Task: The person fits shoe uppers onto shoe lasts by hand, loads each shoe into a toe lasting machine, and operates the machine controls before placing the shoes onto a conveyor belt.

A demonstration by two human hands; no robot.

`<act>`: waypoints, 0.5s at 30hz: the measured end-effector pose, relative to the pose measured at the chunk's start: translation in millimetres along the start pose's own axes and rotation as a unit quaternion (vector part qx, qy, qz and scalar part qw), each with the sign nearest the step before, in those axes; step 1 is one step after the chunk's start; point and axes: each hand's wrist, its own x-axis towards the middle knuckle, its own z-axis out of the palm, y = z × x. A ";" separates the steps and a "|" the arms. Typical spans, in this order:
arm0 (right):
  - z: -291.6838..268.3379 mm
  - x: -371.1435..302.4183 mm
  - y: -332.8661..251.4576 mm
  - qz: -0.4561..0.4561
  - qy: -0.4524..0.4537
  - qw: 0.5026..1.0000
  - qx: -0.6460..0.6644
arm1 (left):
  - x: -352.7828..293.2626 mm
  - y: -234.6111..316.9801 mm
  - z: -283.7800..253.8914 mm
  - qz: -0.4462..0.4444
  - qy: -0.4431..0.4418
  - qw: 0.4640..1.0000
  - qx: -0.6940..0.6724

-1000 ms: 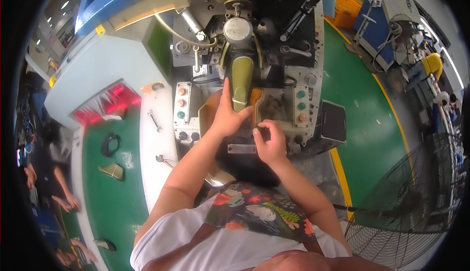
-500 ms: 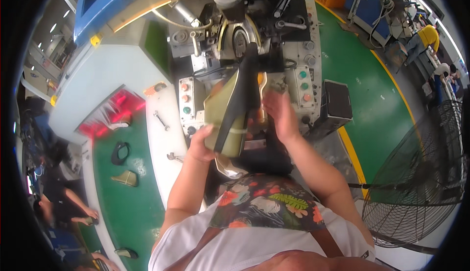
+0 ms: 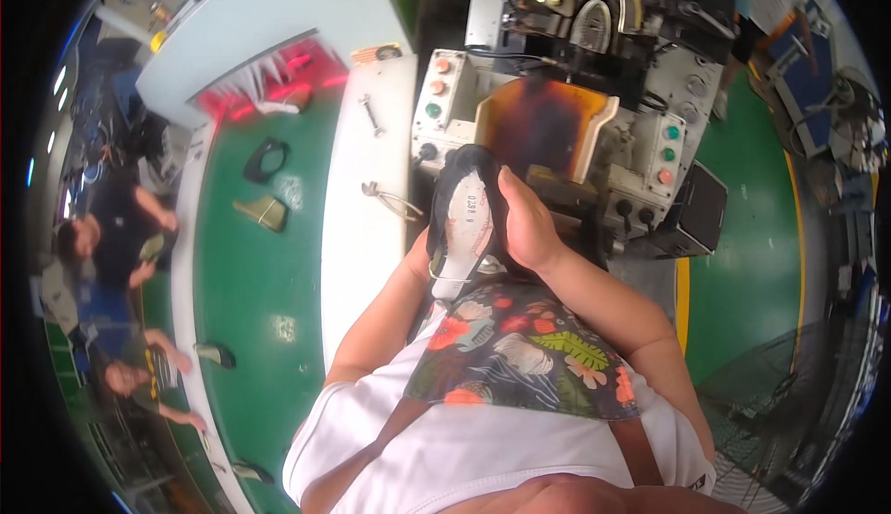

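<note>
I hold a shoe upper (image 3: pixel 469 222) in front of my apron, its pale insole side turned up and its dark edge wrapped around the rim. A thin cord or band crosses its narrow end. My left hand (image 3: pixel 419 256) grips its left side, with the fingers mostly hidden beneath. Along the right side lies my right hand (image 3: pixel 527 226), closed against the upper with the thumb up by the broad end. Just beyond stands a machine with an amber-lined tray (image 3: pixel 601 132) and a ridged metal pad (image 3: pixel 594 27) inside a curved frame.
Button panels (image 3: pixel 434 110) (image 3: pixel 670 147) flank the tray. A wrench (image 3: pixel 370 115) and pincers (image 3: pixel 392 200) lie on the white ledge at left. Beyond it, a green conveyor (image 3: pixel 251 282) carries several shoe pieces; co-workers (image 3: pixel 116 236) stand along its far side. A black box (image 3: pixel 698 210) stands right.
The shoe upper has come back from the machine toward my body and turned from its green side to its pale underside. My right hand, apart before, now holds it too. The view has shifted.
</note>
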 end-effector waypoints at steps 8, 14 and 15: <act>10.8 26.2 24.1 0.057 0.024 0.972 -0.228 | -35.0 -9.7 -10.7 0.036 0.058 0.996 -0.052; -5.0 40.1 12.6 -0.058 -0.018 0.834 -0.548 | -128.8 -5.9 -88.0 0.036 0.310 0.950 0.006; -7.1 41.9 1.2 -0.108 -0.017 0.807 -0.580 | -152.3 -0.9 -101.1 0.042 0.391 0.920 0.008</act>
